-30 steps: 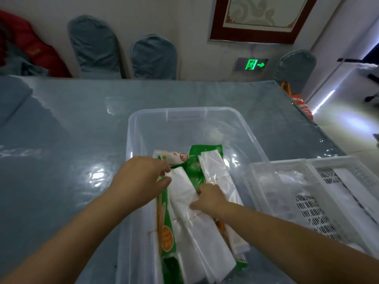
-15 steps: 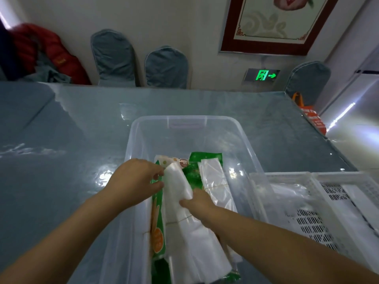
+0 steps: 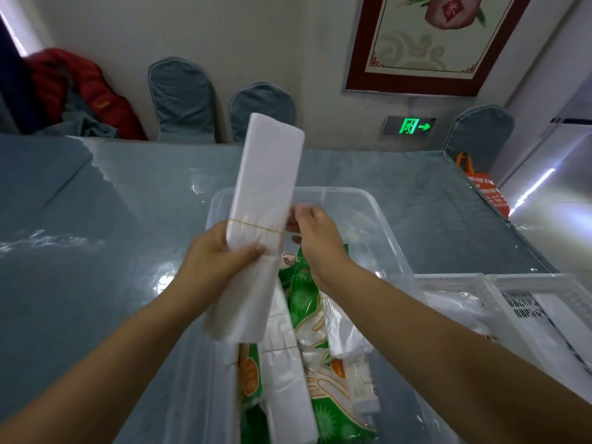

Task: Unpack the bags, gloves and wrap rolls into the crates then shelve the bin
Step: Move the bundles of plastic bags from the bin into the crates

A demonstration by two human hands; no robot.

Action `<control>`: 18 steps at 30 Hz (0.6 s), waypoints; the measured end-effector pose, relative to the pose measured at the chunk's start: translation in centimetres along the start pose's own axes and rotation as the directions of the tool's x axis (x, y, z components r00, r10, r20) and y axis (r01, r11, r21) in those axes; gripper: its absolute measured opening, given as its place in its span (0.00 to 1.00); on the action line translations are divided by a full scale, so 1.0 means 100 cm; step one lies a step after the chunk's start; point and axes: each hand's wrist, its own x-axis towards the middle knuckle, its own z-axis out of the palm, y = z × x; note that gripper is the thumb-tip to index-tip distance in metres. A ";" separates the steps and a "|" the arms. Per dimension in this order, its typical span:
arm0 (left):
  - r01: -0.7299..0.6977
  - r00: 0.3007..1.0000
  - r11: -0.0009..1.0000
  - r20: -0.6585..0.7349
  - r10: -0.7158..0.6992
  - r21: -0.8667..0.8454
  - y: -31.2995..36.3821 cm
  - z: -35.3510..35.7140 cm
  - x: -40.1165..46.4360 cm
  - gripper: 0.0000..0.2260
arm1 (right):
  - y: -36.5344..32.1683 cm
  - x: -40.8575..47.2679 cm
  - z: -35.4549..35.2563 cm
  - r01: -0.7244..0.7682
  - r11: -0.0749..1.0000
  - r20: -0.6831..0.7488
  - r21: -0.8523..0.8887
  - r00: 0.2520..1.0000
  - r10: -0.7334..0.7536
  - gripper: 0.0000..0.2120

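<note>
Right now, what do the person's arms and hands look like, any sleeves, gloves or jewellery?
Both forearms are bare up to the frame edge: no sleeves show. The left hand and right hand wear no gloves, and no rings, watch or bracelets are visible.

exit sign: green running figure plus arrow pointing right, on wall
orange bag: white print, too blurry to read
green packets: print unreadable
</note>
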 end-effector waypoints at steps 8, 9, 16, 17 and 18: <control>0.045 0.987 0.998 -0.150 -0.050 -0.034 -0.020 -0.019 0.021 0.05 | 0.148 -0.037 -0.014 0.018 0.622 0.212 -0.783 0.948 0.239 0.10; 0.053 0.986 0.997 -0.156 -0.061 -0.050 -0.023 -0.019 0.022 0.05 | 0.155 -0.039 -0.009 0.069 0.500 0.205 -0.863 0.953 0.223 0.14; 0.010 0.988 0.997 -0.154 0.003 0.079 -0.026 -0.017 0.019 0.05 | 0.158 -0.038 0.009 -0.108 0.587 0.148 -0.803 0.916 0.372 0.30; -0.012 0.989 0.991 -0.145 0.031 0.130 -0.024 -0.017 0.017 0.05 | 0.154 -0.037 0.008 -0.205 0.625 0.116 -0.753 0.894 0.433 0.32; -0.031 0.990 0.985 -0.133 0.054 0.170 -0.024 -0.016 0.017 0.05 | 0.150 -0.037 0.007 -0.266 0.649 0.107 -0.713 0.873 0.475 0.32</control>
